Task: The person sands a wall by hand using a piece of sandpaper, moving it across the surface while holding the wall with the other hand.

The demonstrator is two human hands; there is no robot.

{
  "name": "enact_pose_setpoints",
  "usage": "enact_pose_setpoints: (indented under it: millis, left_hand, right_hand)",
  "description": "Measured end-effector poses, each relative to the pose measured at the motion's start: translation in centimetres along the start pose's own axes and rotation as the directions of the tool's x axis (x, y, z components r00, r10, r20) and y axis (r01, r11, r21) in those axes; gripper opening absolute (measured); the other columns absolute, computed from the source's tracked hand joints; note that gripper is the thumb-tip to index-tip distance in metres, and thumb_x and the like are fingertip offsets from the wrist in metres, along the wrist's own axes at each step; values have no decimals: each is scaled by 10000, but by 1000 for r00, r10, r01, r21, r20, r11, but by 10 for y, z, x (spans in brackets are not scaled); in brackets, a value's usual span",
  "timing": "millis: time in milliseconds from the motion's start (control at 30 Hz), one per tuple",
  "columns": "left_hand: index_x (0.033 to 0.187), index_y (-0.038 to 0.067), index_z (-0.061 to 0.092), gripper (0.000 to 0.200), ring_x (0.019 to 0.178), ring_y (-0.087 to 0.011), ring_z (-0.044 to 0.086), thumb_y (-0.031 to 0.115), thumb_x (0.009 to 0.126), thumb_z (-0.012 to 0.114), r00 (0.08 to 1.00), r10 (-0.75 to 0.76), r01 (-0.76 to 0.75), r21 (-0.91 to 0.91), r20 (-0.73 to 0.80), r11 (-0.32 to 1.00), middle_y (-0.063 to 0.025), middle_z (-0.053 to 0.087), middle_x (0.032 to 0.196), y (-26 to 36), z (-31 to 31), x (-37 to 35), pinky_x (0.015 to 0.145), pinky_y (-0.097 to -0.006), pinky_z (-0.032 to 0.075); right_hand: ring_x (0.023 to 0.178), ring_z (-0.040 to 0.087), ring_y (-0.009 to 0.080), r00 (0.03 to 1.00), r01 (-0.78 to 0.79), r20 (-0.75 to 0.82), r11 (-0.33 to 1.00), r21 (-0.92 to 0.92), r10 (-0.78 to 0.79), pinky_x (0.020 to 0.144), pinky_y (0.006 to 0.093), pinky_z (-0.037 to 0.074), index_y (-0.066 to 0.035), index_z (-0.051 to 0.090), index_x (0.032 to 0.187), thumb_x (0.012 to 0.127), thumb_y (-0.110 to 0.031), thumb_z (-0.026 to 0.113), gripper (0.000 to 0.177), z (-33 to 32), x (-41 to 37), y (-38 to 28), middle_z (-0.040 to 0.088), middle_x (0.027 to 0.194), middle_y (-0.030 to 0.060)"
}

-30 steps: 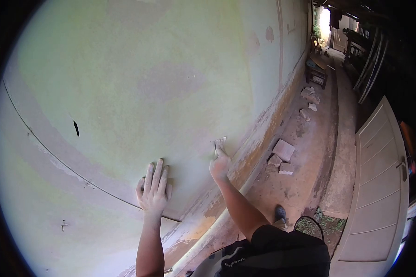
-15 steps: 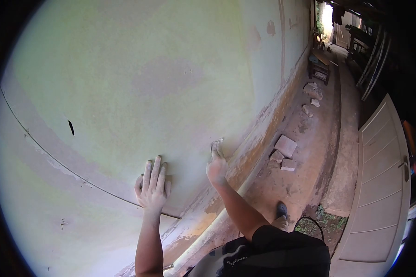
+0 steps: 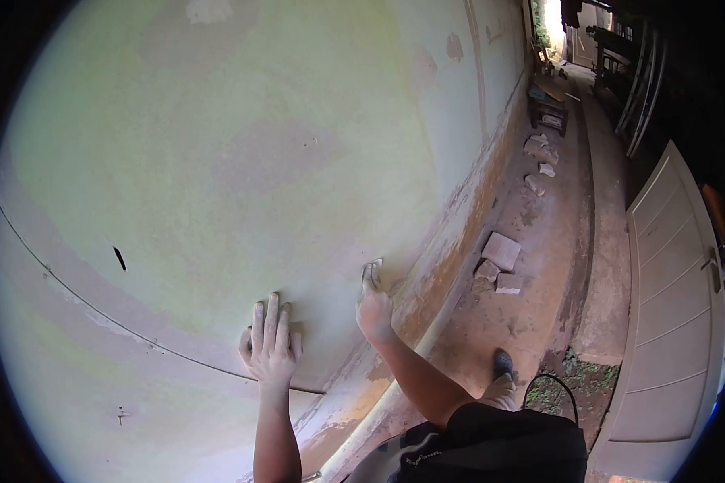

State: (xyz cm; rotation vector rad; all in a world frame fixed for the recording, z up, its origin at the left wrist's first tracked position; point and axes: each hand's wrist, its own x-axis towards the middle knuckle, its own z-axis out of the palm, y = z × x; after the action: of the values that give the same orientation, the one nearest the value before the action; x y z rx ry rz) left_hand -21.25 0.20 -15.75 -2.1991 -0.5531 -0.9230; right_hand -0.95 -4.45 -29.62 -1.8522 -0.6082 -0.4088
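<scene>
My left hand lies against the pale green, patchy wall with its fingers spread, just above a thin dark line that crosses the wall. To the right of it, my right hand is closed, its fingers pressed on the wall. A small pale piece shows at those fingertips; most of it is hidden. Both hands look dusty.
Broken slabs and stones lie on the ground right of the wall. A low stand is farther up the passage. A panelled door leans at the right. One shoe shows below.
The view has shifted, so the wall marks sit lower. Both hands remain on the wall in nearly the same poses; any sliding of the right hand is too small to tell.
</scene>
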Motion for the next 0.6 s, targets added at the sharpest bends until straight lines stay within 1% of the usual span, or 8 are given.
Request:
enact_pose_setpoints:
  millis: [33,167,233,400,433,500,533,600]
  left_hand:
    - [1324,236,702,468,1430,-190,548,188,860,668,1000,2,-2,12,0,1000,47,605,1545,0,0,0,1065,-381,369]
    - [1314,230,704,452,1426,-199,550,188,867,661,1000,0,0,27,-4,1000,38,613,1537,0,1,0,1066,-383,369]
    - [1306,225,705,443,1424,-202,552,185,867,658,1000,-1,1,16,3,1000,34,616,1533,0,0,-1,1065,-384,370]
    - [1284,211,707,425,1416,-210,561,174,864,649,1000,17,-17,1,-24,1000,26,624,1526,1,1,1,1059,-386,375]
    - [1257,230,717,396,1405,-183,566,174,874,635,1000,-6,6,14,-26,1000,52,639,1506,2,1,0,1045,-371,380]
    - [1205,247,730,347,1387,-163,578,177,883,622,999,-19,21,29,-35,999,71,661,1480,4,0,1,1026,-361,382]
    - [1205,247,730,347,1387,-163,578,177,883,622,999,-8,9,23,-34,1000,71,661,1480,4,0,2,1026,-361,382]
    - [1198,248,730,338,1383,-167,582,182,884,623,999,-3,4,46,-35,999,65,666,1474,2,1,1,1022,-366,378]
  right_hand:
    - [867,699,471,975,-97,186,986,-138,122,781,532,562,34,726,1111,859,1,630,272,3,4,11,722,895,255]
    - [864,692,483,961,-93,240,977,-191,138,774,532,558,47,724,1072,837,6,645,252,20,35,53,718,896,267]
    - [834,682,501,997,-52,50,997,-55,55,746,538,548,50,719,1031,844,3,640,208,27,49,74,708,868,277]
    - [818,674,517,992,-86,98,988,127,74,728,542,540,40,712,1013,875,-7,633,166,5,28,10,693,843,296]
    - [818,674,517,992,-95,96,988,120,84,728,542,540,40,712,1013,875,-7,633,166,3,15,0,693,843,296]
    - [816,687,502,999,10,38,992,124,-15,738,533,549,36,715,1016,875,-4,635,167,-1,-4,-13,701,853,290]
    - [816,687,502,999,0,33,993,120,-4,738,533,549,36,715,1016,875,-4,635,167,-2,-1,-11,701,853,290]
    - [831,701,483,947,-190,247,978,-84,205,767,516,561,56,720,1053,847,16,642,223,-2,11,-5,710,867,283]
